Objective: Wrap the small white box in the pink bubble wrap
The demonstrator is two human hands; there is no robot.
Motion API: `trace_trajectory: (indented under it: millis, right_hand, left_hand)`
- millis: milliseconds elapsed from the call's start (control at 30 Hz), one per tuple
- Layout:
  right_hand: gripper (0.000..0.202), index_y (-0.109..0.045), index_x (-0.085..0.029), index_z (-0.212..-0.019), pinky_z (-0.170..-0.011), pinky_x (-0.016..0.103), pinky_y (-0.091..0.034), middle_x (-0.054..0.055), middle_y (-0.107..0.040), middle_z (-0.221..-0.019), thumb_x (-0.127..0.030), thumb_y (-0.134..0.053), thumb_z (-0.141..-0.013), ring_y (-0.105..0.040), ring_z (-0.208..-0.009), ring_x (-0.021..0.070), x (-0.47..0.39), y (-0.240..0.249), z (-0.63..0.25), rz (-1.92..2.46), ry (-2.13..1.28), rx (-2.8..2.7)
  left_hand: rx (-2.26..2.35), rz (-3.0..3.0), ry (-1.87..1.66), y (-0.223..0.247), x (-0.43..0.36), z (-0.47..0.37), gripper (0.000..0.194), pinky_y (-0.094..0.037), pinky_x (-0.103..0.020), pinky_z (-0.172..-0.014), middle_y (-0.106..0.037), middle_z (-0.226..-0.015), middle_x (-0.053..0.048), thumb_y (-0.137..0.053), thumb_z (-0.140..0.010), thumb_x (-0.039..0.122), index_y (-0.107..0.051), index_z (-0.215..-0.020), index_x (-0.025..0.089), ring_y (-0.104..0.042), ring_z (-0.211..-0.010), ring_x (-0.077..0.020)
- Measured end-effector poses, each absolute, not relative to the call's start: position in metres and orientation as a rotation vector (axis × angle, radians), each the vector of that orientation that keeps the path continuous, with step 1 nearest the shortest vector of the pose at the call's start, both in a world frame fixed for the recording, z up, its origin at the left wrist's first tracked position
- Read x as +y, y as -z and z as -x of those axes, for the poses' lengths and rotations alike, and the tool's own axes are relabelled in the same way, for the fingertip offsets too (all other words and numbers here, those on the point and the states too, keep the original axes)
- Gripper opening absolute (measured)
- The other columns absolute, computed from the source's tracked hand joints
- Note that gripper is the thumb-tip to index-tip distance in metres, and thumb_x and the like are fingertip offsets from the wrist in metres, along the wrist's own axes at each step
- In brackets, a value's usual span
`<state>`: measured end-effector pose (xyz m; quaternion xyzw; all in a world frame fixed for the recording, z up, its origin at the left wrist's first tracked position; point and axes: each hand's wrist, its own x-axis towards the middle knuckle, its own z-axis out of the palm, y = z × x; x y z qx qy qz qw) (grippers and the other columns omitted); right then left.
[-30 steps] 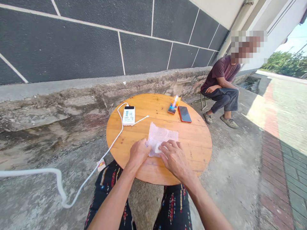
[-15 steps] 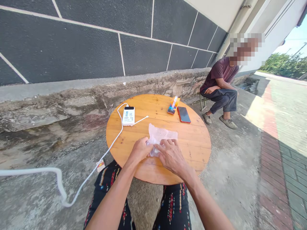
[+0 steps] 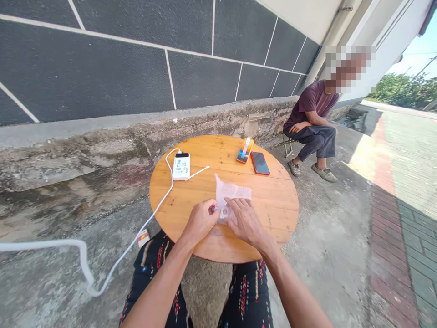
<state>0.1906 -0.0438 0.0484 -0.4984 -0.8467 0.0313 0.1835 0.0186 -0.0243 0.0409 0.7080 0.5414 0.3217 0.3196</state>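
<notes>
A crumpled, translucent pinkish sheet that looks like bubble wrap lies on the round wooden table, close to its front half. My left hand is closed, with thumb and fingertips pinching the sheet's left edge. Spread flat over the lower right part of the sheet, my right hand is open, its fingers pointing away from me. A small patch of the sheet shows between the two hands, with faint pinkish spots on it.
A white power bank with a white cable is at the table's back left. An orange and blue box and a red-edged phone lie at the back right. A seated person is beyond, by the wall.
The sheet's left side looks flatter and straighter than before. My left hand has shifted slightly along that edge, and my right hand's fingers have straightened out over the sheet.
</notes>
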Motion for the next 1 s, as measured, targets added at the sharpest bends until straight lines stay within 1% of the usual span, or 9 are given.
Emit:
trace_trajectory:
  millis: [133,200,367,467,567,767,900,933,1000]
  right_hand:
    - [0.056,-0.041,-0.014,-0.132,-0.095,0.043,-0.034,0.010,-0.060,-0.114,-0.023,-0.060,-0.080,-0.050,-0.107,0.0253,-0.039,-0.044,-0.198,1.334,-0.201,-2.347]
    - [0.057,-0.041,-0.015,-0.132,-0.095,0.042,-0.035,0.009,-0.061,-0.113,-0.023,-0.061,-0.079,-0.051,-0.106,0.0239,-0.037,-0.041,-0.201,1.293,-0.240,-2.324]
    - [0.061,-0.040,-0.020,-0.135,-0.094,0.041,-0.037,0.008,-0.062,-0.112,-0.027,-0.065,-0.080,-0.052,-0.105,0.0229,-0.033,-0.038,-0.207,1.215,-0.303,-2.325]
    - [0.061,-0.040,-0.020,-0.135,-0.095,0.042,-0.036,0.008,-0.062,-0.112,-0.027,-0.066,-0.080,-0.052,-0.106,0.0228,-0.033,-0.040,-0.209,1.199,-0.332,-2.332]
    - [0.061,-0.040,-0.019,-0.134,-0.096,0.041,-0.035,0.007,-0.062,-0.111,-0.025,-0.066,-0.080,-0.051,-0.106,0.0220,-0.034,-0.044,-0.210,1.190,-0.347,-2.341]
    - [0.064,-0.041,-0.019,-0.134,-0.099,0.041,-0.034,0.005,-0.063,-0.111,-0.018,-0.067,-0.076,-0.051,-0.106,0.0213,-0.035,-0.052,-0.207,1.204,-0.315,-2.370]
    - [0.058,-0.042,-0.022,-0.134,-0.100,0.045,-0.035,0.010,-0.054,-0.127,-0.030,-0.063,-0.080,-0.046,-0.120,0.0248,-0.044,-0.060,-0.227,1.239,-0.294,-2.255]
    - [0.054,-0.044,-0.023,-0.132,-0.099,0.046,-0.037,0.010,-0.053,-0.129,-0.032,-0.060,-0.081,-0.046,-0.121,0.0251,-0.049,-0.060,-0.236,1.289,-0.300,-2.164]
    - [0.042,-0.050,-0.022,-0.124,-0.094,0.045,-0.042,0.010,-0.057,-0.123,-0.035,-0.056,-0.084,-0.052,-0.114,0.0249,-0.060,-0.056,-0.254,1.436,-0.340,-1.950]
  left_hand:
    - [1.392,-2.002,-0.907,-0.040,-0.032,-0.023,0.011,-0.038,-0.021,-0.060,-0.055,-0.067,0.002,-0.051,-0.077,0.019,-0.058,-0.069,0.018,-0.050,-0.064,-0.0115]
    - [1.346,-2.060,-0.911,-0.038,-0.035,-0.023,0.011,-0.039,-0.021,-0.062,-0.056,-0.072,0.000,-0.052,-0.078,0.017,-0.062,-0.074,0.018,-0.052,-0.067,-0.0123]
    - [1.189,-2.206,-0.839,-0.033,-0.040,-0.019,0.026,-0.043,-0.022,-0.070,-0.060,-0.087,-0.003,-0.048,-0.080,0.009,-0.069,-0.091,0.021,-0.057,-0.079,-0.0133]
    - [1.155,-2.336,-0.851,-0.033,-0.041,-0.016,0.027,-0.044,-0.024,-0.076,-0.059,-0.092,-0.003,-0.047,-0.082,0.009,-0.070,-0.088,0.022,-0.057,-0.086,-0.0142]
    - [1.101,-2.497,-0.887,-0.034,-0.041,-0.015,0.026,-0.044,-0.029,-0.083,-0.059,-0.100,-0.004,-0.047,-0.082,0.007,-0.069,-0.082,0.021,-0.053,-0.096,-0.0174]
    - [0.971,-2.615,-0.867,-0.036,-0.045,-0.019,0.024,-0.047,-0.036,-0.088,-0.063,-0.099,-0.006,-0.047,-0.083,0.005,-0.065,-0.089,0.018,-0.052,-0.100,-0.0200]
    - [0.964,-2.647,-0.790,-0.037,-0.046,-0.020,0.024,-0.048,-0.036,-0.089,-0.062,-0.104,-0.006,-0.048,-0.080,0.002,-0.063,-0.090,0.018,-0.052,-0.101,-0.0195]
    - [0.968,-2.656,-0.771,-0.038,-0.046,-0.020,0.024,-0.048,-0.036,-0.089,-0.062,-0.104,-0.005,-0.048,-0.080,0.001,-0.062,-0.089,0.018,-0.052,-0.101,-0.0195]
    - [0.970,-2.667,-0.747,-0.038,-0.046,-0.020,0.022,-0.048,-0.036,-0.089,-0.062,-0.105,-0.005,-0.049,-0.080,0.001,-0.061,-0.087,0.018,-0.051,-0.102,-0.0195]
